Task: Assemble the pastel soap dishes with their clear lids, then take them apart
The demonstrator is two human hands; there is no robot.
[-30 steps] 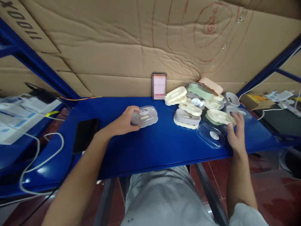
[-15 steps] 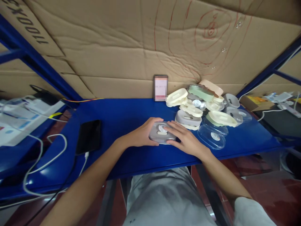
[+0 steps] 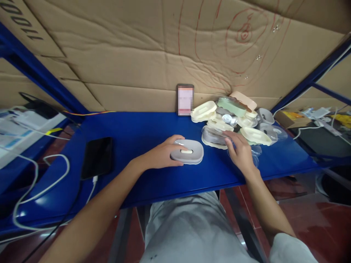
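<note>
The clear lid [image 3: 216,134] has come off the grey soap dish [image 3: 187,151]: the right hand [image 3: 241,153] pinches it just right of the dish, at the pile of soap dishes [image 3: 236,117]. The left hand [image 3: 161,155] stays curled around the dish, now uncovered on the blue shelf [image 3: 142,138].

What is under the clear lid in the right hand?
The right hand holds the clear lid over a grey soap dish on a cream base. The fingers cover the lid's right end, so what lies beneath there is hidden.
</note>
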